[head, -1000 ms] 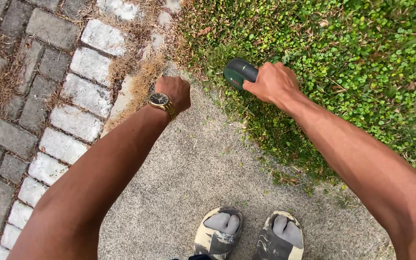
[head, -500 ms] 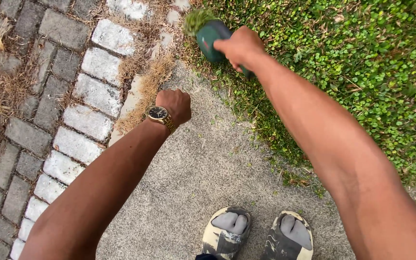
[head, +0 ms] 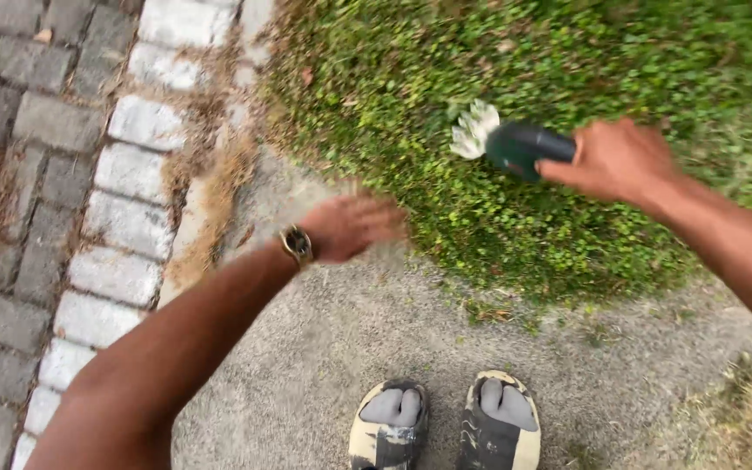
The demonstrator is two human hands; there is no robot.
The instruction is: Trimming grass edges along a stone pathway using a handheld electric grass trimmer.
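Outdoor ground: a grey concrete path (head: 367,348), pale and dark paving stones (head: 89,174) to the left with dry grass in the joints, low green groundcover (head: 567,70) ahead.

Right hand (head: 615,161): grip clenched round a dark green handheld trimmer (head: 520,148), held over the groundcover, its pale head (head: 473,129) just above the leaves.

Left hand (head: 350,226): blurred, fingers spread loose, grasping nothing, over the path's edge; a gold wristwatch (head: 296,244) at the wrist.

Feet: grey socks in worn slide sandals (head: 441,426), on the concrete.

Handling note: judged best kept level and skimming the leaves, the free hand well apart from the head.
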